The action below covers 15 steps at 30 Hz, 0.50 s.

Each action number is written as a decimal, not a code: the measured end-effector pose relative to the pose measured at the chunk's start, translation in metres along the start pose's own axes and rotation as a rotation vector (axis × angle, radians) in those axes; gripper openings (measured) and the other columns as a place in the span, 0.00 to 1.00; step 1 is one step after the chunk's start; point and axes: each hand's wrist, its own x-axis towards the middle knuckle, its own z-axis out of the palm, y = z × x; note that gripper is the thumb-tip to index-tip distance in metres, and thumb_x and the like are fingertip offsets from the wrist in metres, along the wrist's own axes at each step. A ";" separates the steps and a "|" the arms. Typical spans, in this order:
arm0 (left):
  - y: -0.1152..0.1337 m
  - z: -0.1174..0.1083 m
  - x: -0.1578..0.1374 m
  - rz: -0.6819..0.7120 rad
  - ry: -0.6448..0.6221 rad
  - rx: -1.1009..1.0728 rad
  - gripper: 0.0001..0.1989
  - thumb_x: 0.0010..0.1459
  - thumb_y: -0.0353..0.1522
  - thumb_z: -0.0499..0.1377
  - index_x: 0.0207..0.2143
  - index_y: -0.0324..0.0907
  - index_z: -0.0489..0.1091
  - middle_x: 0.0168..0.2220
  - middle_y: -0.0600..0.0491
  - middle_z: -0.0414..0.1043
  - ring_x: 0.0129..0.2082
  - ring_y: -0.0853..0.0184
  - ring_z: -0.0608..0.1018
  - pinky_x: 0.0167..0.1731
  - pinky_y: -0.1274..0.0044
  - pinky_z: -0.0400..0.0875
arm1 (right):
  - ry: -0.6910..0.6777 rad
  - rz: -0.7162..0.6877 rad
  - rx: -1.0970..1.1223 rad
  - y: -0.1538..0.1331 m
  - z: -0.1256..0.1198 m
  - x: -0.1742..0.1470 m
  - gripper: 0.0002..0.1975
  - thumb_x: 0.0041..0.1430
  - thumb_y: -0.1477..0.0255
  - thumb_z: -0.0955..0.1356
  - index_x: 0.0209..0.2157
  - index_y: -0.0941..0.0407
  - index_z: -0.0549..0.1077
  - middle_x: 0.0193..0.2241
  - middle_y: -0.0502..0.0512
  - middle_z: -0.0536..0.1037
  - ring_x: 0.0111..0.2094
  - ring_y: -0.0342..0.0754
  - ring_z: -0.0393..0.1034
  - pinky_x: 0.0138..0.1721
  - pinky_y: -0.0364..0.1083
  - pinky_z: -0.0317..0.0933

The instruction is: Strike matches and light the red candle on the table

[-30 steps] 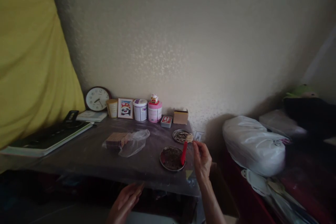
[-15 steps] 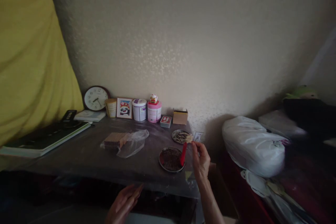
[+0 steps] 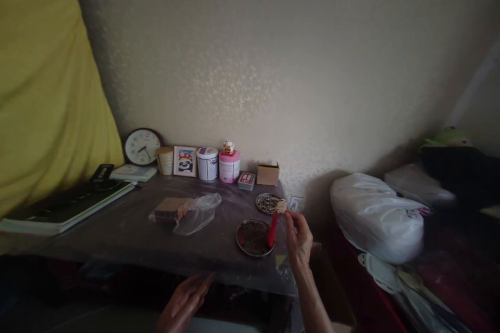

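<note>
My right hand (image 3: 299, 237) is raised at the table's right edge, thumb and forefinger pinched; what lies between them is too small to make out. Just left of its fingertips are a slim red candle-like stick (image 3: 272, 230) and a bunch of thin pale sticks like matchsticks (image 3: 279, 205). The red stick leans upright at the right side of a round metal dish (image 3: 237, 243) with dark brown contents. A smaller dish (image 3: 258, 208) behind it bears the pale sticks. Low at the front edge, my left hand (image 3: 182, 302) is closed, its fingers along something thin and brownish, unclear in the dimness.
A stack of small brown boxes (image 3: 171, 208) lies in clear plastic on the table (image 3: 128, 234). Along the wall stand a clock (image 3: 142, 146), a framed panda picture (image 3: 185, 161), tubs, a card pack (image 3: 246, 181) and an open carton (image 3: 268, 175). White bags (image 3: 375, 218) sit right.
</note>
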 end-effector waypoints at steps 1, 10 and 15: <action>0.001 0.001 -0.001 0.000 0.001 -0.001 0.24 0.35 0.44 0.68 0.37 0.46 0.73 0.43 0.47 0.78 0.48 0.50 0.74 0.50 0.62 0.65 | 0.001 0.003 0.006 0.000 0.000 0.000 0.14 0.56 0.61 0.65 0.33 0.57 0.74 0.31 0.54 0.77 0.33 0.48 0.70 0.39 0.46 0.62; 0.006 0.005 -0.005 -0.003 0.034 -0.002 0.24 0.35 0.43 0.68 0.37 0.45 0.73 0.42 0.46 0.78 0.48 0.48 0.74 0.51 0.62 0.65 | 0.022 0.082 0.122 0.000 0.001 0.000 0.14 0.54 0.61 0.66 0.33 0.58 0.74 0.31 0.54 0.77 0.34 0.49 0.70 0.39 0.46 0.62; 0.008 0.006 -0.007 -0.019 0.025 0.005 0.25 0.35 0.43 0.68 0.38 0.44 0.73 0.44 0.43 0.77 0.49 0.48 0.73 0.51 0.62 0.64 | 0.072 0.179 0.227 0.014 -0.007 0.008 0.16 0.52 0.59 0.67 0.33 0.58 0.72 0.28 0.53 0.77 0.31 0.47 0.71 0.34 0.45 0.64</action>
